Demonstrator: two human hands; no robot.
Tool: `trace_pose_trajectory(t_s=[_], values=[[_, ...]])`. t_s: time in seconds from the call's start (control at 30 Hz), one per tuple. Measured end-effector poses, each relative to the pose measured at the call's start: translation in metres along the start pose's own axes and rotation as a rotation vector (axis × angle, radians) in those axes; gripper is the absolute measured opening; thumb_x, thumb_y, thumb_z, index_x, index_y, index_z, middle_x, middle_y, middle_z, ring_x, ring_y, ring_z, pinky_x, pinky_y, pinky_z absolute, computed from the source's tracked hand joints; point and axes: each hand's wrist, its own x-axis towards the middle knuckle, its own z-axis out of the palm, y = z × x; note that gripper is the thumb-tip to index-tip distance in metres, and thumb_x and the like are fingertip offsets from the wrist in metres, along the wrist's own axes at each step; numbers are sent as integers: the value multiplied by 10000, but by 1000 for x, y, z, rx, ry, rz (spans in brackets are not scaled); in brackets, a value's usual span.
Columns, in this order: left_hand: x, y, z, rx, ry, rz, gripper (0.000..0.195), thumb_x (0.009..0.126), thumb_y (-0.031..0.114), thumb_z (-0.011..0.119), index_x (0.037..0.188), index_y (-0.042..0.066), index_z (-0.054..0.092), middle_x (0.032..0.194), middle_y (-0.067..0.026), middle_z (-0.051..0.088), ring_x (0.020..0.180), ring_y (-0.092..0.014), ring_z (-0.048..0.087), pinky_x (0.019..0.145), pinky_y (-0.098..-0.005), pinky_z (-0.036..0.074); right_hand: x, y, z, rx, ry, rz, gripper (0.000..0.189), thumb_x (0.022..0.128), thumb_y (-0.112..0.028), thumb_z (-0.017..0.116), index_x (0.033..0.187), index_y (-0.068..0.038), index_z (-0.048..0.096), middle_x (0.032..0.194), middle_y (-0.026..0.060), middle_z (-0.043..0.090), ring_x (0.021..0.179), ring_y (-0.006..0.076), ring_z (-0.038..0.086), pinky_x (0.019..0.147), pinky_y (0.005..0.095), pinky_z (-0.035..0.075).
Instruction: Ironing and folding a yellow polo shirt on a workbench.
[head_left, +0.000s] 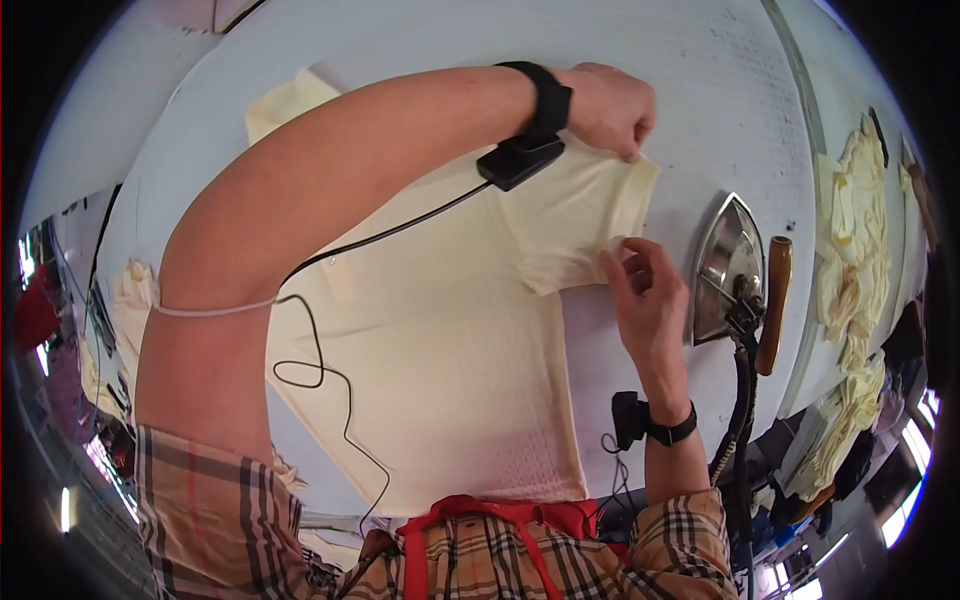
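A cream short-sleeved knit shirt (450, 360) lies spread on the pale padded ironing table (720, 90). My left hand (615, 109) reaches across it and pinches the upper corner of the sleeve hem. At the lower part of the same hem is my right hand (649, 289), its thumb and forefinger meeting at the cloth's edge; it seems to pinch the fabric. A steam iron (727, 270) with a wooden handle (774, 307) rests just right of my right hand. Both wrists wear black straps with small devices and cables.
The iron's dark hose (739, 420) runs down the right side towards me. Beyond the table's right edge lie heaped cream garments (855, 247) and a further stack of folded ones (840, 442). More cream cloth (133, 300) is at the left edge. A thin cable crosses the shirt.
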Motion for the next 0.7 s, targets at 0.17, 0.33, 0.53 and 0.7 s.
trace_pose_trajectory(t_s=[0.17,0.33,0.53,0.7], values=[[7,5,-4,-185,-96,-85,215,861,253,773,950,57,780,929,-89,770,893,-242,716,807,-388,557,9,3,-7,-87,-3,-52,321,906,-184,832,1086,48,703,745,46,676,626,115,587,638,300,515],[4,9,0,-308,-16,-26,213,899,247,769,937,37,767,873,-55,739,825,-178,671,769,-351,542,12,10,-14,-39,-79,-39,291,903,-168,826,1075,37,713,855,59,695,708,101,609,679,288,517],[-3,9,-3,-405,20,27,212,962,230,753,925,21,743,798,-11,695,754,-104,622,713,-303,521,22,11,-13,561,-154,-34,371,971,-160,762,1258,49,654,1075,76,731,916,100,674,842,249,521],[-5,9,-3,-441,-2,-13,175,929,226,764,944,51,774,878,-36,736,819,-144,664,766,-318,540,47,6,-21,722,-319,57,487,1006,-183,738,1388,64,565,1141,75,723,969,124,685,902,262,525]])
